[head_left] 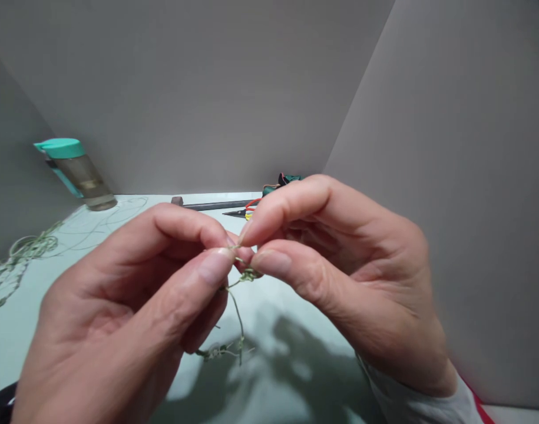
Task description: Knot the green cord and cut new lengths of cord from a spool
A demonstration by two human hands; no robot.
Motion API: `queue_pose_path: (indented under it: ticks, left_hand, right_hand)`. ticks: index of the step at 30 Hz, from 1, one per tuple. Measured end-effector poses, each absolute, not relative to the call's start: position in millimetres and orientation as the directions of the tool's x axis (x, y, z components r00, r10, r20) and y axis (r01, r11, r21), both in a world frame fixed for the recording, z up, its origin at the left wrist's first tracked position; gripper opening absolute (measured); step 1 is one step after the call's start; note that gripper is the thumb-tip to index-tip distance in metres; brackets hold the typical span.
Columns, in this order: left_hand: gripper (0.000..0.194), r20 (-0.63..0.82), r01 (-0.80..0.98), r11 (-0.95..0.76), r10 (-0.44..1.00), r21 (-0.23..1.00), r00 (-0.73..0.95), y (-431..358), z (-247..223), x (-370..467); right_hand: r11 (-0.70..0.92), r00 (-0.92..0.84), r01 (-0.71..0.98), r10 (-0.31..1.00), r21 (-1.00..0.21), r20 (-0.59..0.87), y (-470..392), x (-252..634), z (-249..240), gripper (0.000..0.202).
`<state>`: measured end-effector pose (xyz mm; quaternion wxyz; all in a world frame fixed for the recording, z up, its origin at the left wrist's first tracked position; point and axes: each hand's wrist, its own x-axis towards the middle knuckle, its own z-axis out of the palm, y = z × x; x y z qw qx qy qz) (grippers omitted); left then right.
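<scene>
Thin pale green cord (248, 274), knotted in places, runs between my two hands in the middle of the view. My left hand (136, 294) pinches it between thumb and forefinger. From the right, my right hand (340, 277) closes thumb and forefinger on the same cord, its fingertips almost touching the left ones. A knotted length of the cord (218, 352) dangles below my left fingers, with short loose ends sticking out. The exact knot between the fingertips is partly hidden.
A bottle with a turquoise lid (86, 176) stands at the back left. Bundled green cord (24, 256) lies on the left of the pale table (251, 400). Behind my hands are a dark bar (216, 206) and pointed scissors (237, 214). Grey panels (207, 88) enclose the table.
</scene>
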<state>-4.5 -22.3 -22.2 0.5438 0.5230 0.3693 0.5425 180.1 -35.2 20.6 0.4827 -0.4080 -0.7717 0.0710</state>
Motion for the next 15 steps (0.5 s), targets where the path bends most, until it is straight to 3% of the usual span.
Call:
queue_pose_path:
  ticks: [4, 7, 15]
  left_hand:
    - [0.009, 0.294, -0.075, -0.29, 0.954, 0.954, 0.06, -21.4, -11.3, 4.1]
    - [0.012, 0.308, -0.073, -0.303, 0.949, 0.95, 0.072, -21.2, -2.9, 9.2]
    - [0.011, 0.333, -0.093, -0.325, 0.939, 0.941, 0.083, -21.0, -4.8, 8.7]
  right_hand:
    - [0.767, -0.228, 0.268, 0.638, -0.582, 0.735, -31.4, 177.8, 23.5, 0.026]
    - [0.784, -0.244, 0.097, 0.616, -0.614, 0.749, -31.2, 176.3, 24.6, 0.021]
    - [0.788, -0.241, 0.066, 0.608, -0.612, 0.757, -31.7, 177.4, 24.4, 0.027]
